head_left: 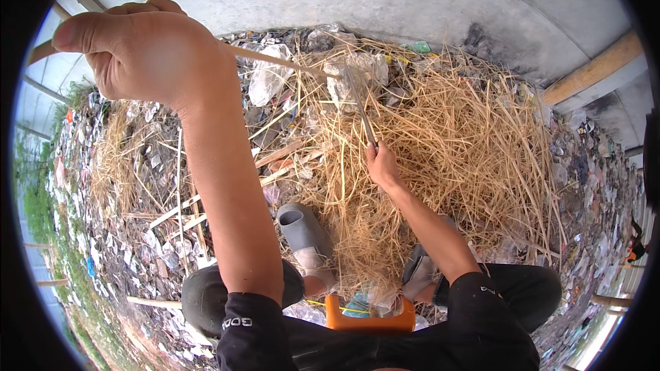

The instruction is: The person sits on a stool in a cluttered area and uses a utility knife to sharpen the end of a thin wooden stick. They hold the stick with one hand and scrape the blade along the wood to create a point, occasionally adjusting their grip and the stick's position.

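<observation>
Hands: left point(141, 48) clenched on stick point(275, 60) | right point(382, 165) grasping its far, perhaps metal, end

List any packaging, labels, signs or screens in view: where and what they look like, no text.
Clear crumpled plastic bags: far edge of the straw pile, whitish.
Green wrapper scrap: top of the pile by the concrete wall, small, flat.
Mixed plastic wrapper litter: on the ground left of the straw, torn pieces, white, grey, some blue and red.
White print on black sleeve: left arm, small.
No signs or screens.
</observation>
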{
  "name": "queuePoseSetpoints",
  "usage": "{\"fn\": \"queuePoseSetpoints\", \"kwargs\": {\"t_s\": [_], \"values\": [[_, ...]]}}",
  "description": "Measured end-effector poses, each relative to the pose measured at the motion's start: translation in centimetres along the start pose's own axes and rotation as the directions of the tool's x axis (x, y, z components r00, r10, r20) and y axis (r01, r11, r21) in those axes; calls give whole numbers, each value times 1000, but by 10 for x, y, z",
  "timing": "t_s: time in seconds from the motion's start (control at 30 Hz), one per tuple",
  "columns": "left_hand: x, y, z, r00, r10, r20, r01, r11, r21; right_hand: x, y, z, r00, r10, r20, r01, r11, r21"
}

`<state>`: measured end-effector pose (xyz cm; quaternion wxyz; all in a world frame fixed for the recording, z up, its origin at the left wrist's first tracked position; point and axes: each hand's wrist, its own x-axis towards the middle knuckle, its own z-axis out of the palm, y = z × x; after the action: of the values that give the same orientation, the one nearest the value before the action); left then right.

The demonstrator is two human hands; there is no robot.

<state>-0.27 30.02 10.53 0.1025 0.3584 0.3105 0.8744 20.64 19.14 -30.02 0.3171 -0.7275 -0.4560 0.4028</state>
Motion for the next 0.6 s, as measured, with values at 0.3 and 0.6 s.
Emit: {"fn": "queuePoseSetpoints", "kwargs": {"t_s": [0.3,0.6], "values": [[8,-9,-10,979,128,-159,-134,991,-27,-26,-41,21,826,-427,-368,495,862,112],[-4,3,-5,998,40,-44,-42,998,-52,-18,-58,7,934,-199,-297,283,919,274]]}}
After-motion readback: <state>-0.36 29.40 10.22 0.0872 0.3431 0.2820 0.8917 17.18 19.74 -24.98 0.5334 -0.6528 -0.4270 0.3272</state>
